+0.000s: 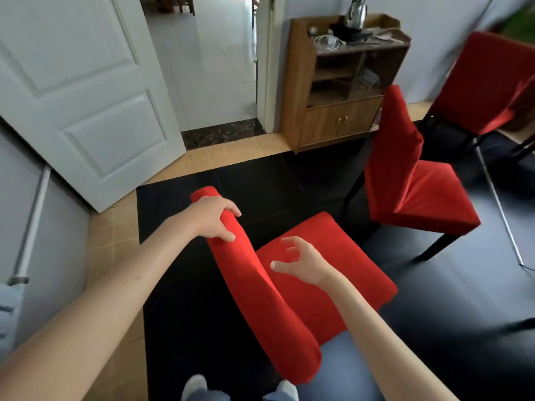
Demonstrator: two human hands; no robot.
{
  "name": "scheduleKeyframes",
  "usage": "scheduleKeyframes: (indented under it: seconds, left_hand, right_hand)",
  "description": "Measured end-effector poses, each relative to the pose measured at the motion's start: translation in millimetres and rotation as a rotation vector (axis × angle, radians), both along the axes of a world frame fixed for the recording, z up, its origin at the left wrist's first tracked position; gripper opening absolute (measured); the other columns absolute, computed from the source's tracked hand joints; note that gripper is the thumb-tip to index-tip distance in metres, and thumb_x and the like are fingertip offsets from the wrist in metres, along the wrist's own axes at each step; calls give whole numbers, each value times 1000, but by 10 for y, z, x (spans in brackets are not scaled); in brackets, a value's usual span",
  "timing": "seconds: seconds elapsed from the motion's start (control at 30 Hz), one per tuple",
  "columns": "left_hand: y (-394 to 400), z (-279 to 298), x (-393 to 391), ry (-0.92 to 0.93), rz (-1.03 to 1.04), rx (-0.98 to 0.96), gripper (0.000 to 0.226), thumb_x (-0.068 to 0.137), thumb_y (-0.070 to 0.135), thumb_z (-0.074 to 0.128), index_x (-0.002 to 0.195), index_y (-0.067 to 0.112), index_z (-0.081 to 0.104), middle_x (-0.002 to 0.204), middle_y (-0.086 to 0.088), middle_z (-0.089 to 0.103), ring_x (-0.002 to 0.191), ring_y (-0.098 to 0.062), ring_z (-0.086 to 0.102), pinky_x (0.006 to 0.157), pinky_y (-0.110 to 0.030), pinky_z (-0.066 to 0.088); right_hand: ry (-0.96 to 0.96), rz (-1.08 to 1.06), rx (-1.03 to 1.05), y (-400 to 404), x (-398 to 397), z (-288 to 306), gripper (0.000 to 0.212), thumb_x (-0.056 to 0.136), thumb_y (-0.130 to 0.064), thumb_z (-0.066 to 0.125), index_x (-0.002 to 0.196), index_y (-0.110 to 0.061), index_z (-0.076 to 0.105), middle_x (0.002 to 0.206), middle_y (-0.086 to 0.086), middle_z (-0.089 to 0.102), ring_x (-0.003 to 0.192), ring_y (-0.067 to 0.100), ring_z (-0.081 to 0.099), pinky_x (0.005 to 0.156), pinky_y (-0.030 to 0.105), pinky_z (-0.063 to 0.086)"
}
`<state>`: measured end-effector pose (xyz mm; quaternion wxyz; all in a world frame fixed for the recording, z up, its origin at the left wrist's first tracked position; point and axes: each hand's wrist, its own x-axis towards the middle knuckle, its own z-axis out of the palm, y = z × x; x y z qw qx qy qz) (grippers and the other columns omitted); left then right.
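The left hand (pixel 215 218) wraps fingers and thumb round the top of the backrest of a red fabric-covered chair (pixel 341 250). The right hand (pixel 301 263) hovers over the seat, fingers loosely curled, holding nothing. The chair stands on a black floor mat (pixel 197 285) just before the person's feet. A second red chair (pixel 411 192) stands nearby, with a brown wooden cabinet (pixel 341 117) beyond it.
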<state>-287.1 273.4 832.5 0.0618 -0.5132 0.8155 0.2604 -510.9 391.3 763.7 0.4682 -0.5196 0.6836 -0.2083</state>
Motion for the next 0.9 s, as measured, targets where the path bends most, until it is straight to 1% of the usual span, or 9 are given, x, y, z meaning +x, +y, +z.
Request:
scheduleKeyframes:
  seconds: [0.17, 0.27, 0.33, 0.47, 0.63, 0.7, 0.77, 0.83, 0.9]
  left_hand:
    - [-358, -20, -63, -75, -199, 18, 58, 75, 36, 78, 128, 37, 56, 141, 6, 48, 130, -18, 45, 99, -34, 40]
    - [-413, -96, -64, -47, -305, 50, 52, 76, 42, 75, 125, 37, 58, 138, 7, 51, 127, -15, 48, 92, -26, 37]
    - [-398, -166, -51, -43, -371, 72, 48, 78, 46, 72, 124, 37, 59, 136, 8, 53, 124, -14, 50, 97, -29, 38]
    - [-338, -208, -16, -40, -465, 23, 43, 81, 55, 65, 120, 39, 60, 131, 12, 57, 122, -12, 51, 107, -39, 35]
    - [-377, -250, 21, -57, -523, 82, 46, 73, 65, 65, 115, 47, 59, 128, 14, 58, 125, -16, 48, 110, -41, 22]
    - [-416, -291, 29, -109, -521, 144, 50, 66, 71, 65, 112, 52, 57, 124, 13, 56, 131, -23, 39, 112, -44, 15]
    - [-433, -353, 50, -179, -564, 169, 60, 55, 79, 63, 110, 56, 55, 122, 13, 56, 133, -27, 33, 114, -48, 8]
    - [-448, -398, 44, -181, -603, 159, 69, 43, 84, 60, 106, 59, 53, 118, 15, 56, 132, -24, 34, 114, -50, 5]
    - [-455, -419, 10, -168, -621, 120, 72, 38, 85, 59, 104, 58, 53, 115, 15, 56, 130, -18, 36, 114, -51, 0]
  right_hand:
    - [13, -231, -4, 54, 61, 18, 77, 71, -44, 81, 137, -28, 44, 126, 0, 53, 114, 17, 54, 91, 36, 52]
    - [35, -294, 23, 139, 226, 2, 80, 70, -45, 82, 137, -28, 44, 124, -1, 53, 109, 14, 55, 84, 26, 48]
    - [84, -311, 40, 193, 344, 3, 80, 68, -46, 83, 136, -28, 45, 123, -1, 53, 107, 12, 54, 87, 25, 46]
    - [87, -362, 75, 411, 601, 38, 81, 66, -49, 83, 135, -31, 45, 123, -2, 53, 111, 12, 54, 98, 31, 46]
    - [120, -403, 105, 651, 800, 91, 83, 66, -48, 84, 137, -31, 43, 119, -5, 54, 107, 10, 53, 89, 24, 42]
    - [167, -387, 142, 704, 798, 146, 89, 64, -49, 84, 139, -33, 39, 119, -8, 50, 110, 11, 50, 88, 24, 40]
    - [226, -347, 227, 786, 811, 167, 98, 60, -52, 84, 142, -35, 33, 126, -6, 49, 117, 15, 49, 92, 28, 40]
    - [355, -309, 283, 863, 864, 159, 104, 55, -59, 82, 142, -35, 30, 129, -5, 53, 118, 20, 51, 88, 31, 42]
    - [526, -315, 302, 891, 938, 155, 105, 51, -68, 77, 141, -35, 32, 123, -4, 59, 114, 21, 55, 80, 32, 42]
